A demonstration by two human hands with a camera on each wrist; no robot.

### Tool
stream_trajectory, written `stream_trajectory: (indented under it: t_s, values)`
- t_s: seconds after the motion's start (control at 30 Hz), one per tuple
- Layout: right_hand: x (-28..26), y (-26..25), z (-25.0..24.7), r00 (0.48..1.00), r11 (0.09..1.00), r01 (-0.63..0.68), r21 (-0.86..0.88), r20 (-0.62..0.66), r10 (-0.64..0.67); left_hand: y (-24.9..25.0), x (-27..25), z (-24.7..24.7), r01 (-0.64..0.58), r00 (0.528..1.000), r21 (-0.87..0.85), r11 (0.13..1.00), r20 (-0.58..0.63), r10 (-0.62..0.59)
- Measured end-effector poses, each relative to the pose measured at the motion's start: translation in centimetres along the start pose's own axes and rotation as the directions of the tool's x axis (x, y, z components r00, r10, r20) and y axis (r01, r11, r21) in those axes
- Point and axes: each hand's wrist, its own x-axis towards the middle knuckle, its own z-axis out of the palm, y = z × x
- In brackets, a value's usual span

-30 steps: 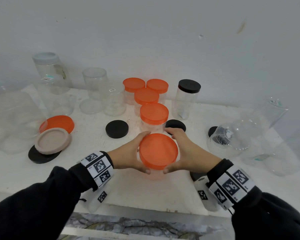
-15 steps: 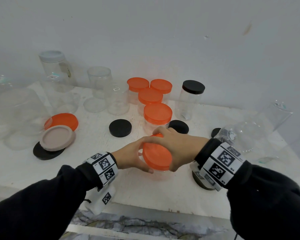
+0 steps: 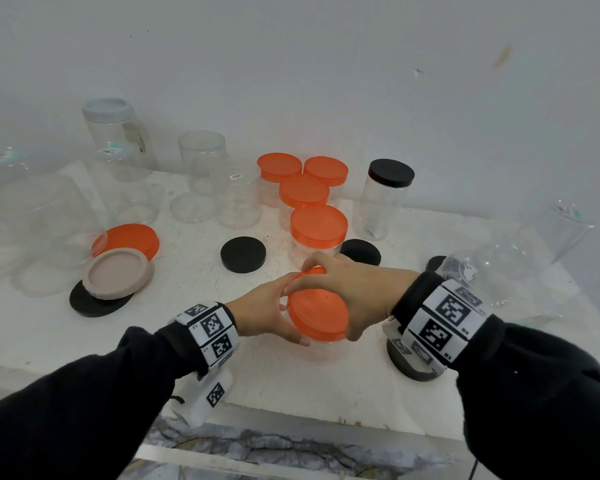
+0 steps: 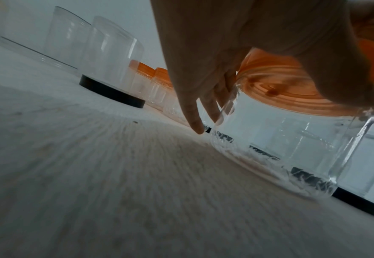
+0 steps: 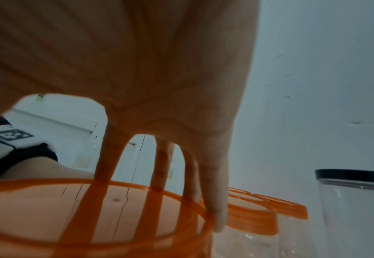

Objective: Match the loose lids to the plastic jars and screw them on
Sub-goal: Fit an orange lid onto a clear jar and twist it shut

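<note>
Labels on the back jars are too small to read. Left hand point(image 3: 262, 315) grips the clear jar point(image 4: 281, 139) near the surface's point(image 3: 291, 386) front edge; right hand point(image 3: 347, 292) fingers point(image 5: 108, 157) clasp its orange lid point(image 3: 317, 315).

I'm at a plain work surface set up for sorting, not a lived-in room: a rough white-painted table point(image 3: 84, 341) pushed against a bare, scuffed grey-white wall point(image 3: 326, 64). On it stand only clear jars point(image 3: 201, 161) and loose lids point(image 3: 244, 254). Coded marker bands point(image 3: 444, 317) on my wrists suggest a recording setup.
</note>
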Motion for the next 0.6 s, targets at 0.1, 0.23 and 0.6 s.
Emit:
stream_trajectory:
  t_s: [0.1,0.23,0.6]
  values:
    - [0.2,0.02,-0.21,1.0,1.0,-0.009,-0.018,-0.006,0.009,-0.02,-0.04,0.12,-0.006,1.0,0.006,1.0,-0.016,0.006]
    - [0.16,-0.01,-0.29,1.0,0.999,-0.021,-0.046,-0.017,0.02,-0.06,0.01,0.21,-0.011,1.0,-0.001,1.0,-0.026,0.011]
    - [0.17,-0.22,0.11,0.99,0.996,-0.086,-0.038,-0.116,0.081,-0.02,0.02,0.11,-0.017,0.999,0.026,1.0,-0.034,0.018]
